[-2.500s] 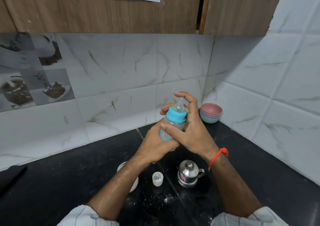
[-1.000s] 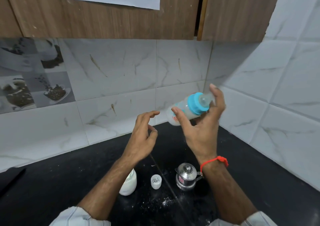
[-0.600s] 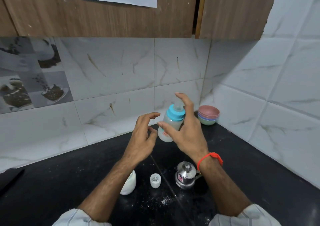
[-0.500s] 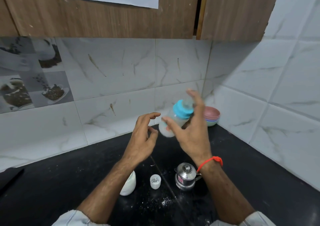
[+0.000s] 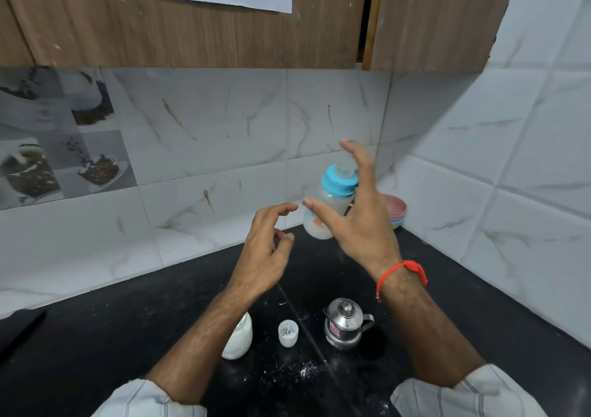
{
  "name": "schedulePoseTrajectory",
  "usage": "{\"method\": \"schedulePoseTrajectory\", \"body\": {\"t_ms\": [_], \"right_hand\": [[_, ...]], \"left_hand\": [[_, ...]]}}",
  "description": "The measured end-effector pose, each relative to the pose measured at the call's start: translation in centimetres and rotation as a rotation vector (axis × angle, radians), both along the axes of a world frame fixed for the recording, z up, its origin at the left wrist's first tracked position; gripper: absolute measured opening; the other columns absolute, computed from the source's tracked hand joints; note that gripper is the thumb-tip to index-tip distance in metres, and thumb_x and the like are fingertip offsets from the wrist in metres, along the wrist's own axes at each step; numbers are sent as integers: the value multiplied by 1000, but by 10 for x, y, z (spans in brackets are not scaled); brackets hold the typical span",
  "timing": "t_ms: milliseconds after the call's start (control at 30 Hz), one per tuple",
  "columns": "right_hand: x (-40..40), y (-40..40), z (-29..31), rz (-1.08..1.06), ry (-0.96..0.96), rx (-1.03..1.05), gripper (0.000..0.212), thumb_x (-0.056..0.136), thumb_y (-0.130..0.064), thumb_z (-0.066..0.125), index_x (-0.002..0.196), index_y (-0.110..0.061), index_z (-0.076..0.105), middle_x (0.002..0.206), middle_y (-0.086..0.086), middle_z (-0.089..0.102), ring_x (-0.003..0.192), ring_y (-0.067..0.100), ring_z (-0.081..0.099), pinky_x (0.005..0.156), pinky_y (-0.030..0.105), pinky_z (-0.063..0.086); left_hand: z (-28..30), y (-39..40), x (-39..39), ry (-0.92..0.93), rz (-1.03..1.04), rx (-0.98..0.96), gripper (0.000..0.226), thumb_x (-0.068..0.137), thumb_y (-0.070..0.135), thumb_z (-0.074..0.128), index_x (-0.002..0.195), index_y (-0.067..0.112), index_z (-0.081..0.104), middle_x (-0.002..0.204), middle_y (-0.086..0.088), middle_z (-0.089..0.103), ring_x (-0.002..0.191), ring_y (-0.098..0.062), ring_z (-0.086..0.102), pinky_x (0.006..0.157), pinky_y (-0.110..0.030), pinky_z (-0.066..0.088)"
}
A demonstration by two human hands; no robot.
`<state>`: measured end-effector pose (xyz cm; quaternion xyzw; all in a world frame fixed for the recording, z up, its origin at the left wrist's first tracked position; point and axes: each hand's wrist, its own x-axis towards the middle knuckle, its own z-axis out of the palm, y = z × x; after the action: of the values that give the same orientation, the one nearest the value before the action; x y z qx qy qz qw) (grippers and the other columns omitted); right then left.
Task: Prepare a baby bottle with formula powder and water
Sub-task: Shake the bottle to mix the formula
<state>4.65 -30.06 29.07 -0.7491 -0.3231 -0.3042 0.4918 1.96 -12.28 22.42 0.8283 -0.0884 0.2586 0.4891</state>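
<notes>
Gripping the capped bottle (image 5: 331, 204) in the right hand (image 5: 358, 221), teat tilting up-right, fingers (image 5: 355, 154) spread along it; left hand (image 5: 263, 250) hovering just left, loosely curled, holding nothing.

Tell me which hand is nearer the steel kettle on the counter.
Right. The right hand, gripping the baby bottle, is raised almost directly above the steel kettle; the left hand hovers empty up and to its left.

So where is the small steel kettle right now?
In the head view, the steel kettle stands on the black counter, right of centre, under the right hand's wrist, with the small white cup to its left.
</notes>
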Motion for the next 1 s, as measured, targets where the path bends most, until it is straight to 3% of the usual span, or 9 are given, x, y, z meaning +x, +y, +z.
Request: {"method": "schedulePoseTrajectory", "body": {"t_ms": [100,200,367,500,633,733,800,933,1000], "right_hand": [[-1,-1,4,-19,-35,44,92,84,-28,88,150,-44,25,142,-38,38,118,-4,56,105,24,52],[-2,0,2,-58,-147,226,89,87,-30,86,152,-38,26,154,-11,42,128,25,60,104,49,55],[3,2,-14,8,45,-24,90,86,-29,87,150,-45,26,135,-57,29,122,-16,46,106,10,42],[1,4,-17,-37,-94,233,88,85,-24,88,150,-37,30,144,-41,35,124,-2,54,104,18,49],[-1,4,-21,48,110,-24,88,85,-28,88,147,-49,29,133,-25,49,114,2,58,107,30,51],[-5,7,-22,-3,-25,204,89,83,-25,90,149,-41,32,141,-41,40,117,-7,56,101,13,48],[-5,9,-25,-50,-145,303,88,83,-21,90,150,-33,33,145,-41,36,122,-2,56,103,16,48],[-7,9,-30,64,64,50,87,83,-29,89,148,-48,34,129,-35,49,115,-5,58,98,16,50],[-8,10,-28,43,2,191,87,83,-31,88,148,-50,33,135,-38,45,117,-3,59,99,15,50]], "left_hand": [[1,0,0,-5,2,3,52,102,7,59,135,47,52,136,16,48,96,4,59,78,-3,44],[1,0,1,0,6,-3,51,102,7,58,136,45,53,137,15,48,96,3,59,78,-4,45],[2,-1,0,-1,-3,-16,54,102,6,59,131,51,51,135,17,49,96,4,58,78,-4,45],[1,-1,0,-7,0,-27,55,102,7,59,129,54,50,135,19,49,95,4,59,77,-4,45],[-2,0,1,5,2,-25,50,103,8,60,135,45,54,137,15,49,98,5,59,77,-3,45],[-4,1,0,-9,-2,-35,53,103,10,60,130,55,53,137,19,50,100,1,60,79,-4,45],[-6,1,0,6,6,-37,53,103,9,60,128,55,52,137,17,50,99,0,61,79,-5,45],[-7,2,0,8,2,-41,51,102,6,59,133,48,55,137,16,50,98,0,62,79,-6,47],[-7,3,-1,-11,1,-42,54,103,7,60,130,54,54,136,19,50,98,0,62,81,-7,48]]}}
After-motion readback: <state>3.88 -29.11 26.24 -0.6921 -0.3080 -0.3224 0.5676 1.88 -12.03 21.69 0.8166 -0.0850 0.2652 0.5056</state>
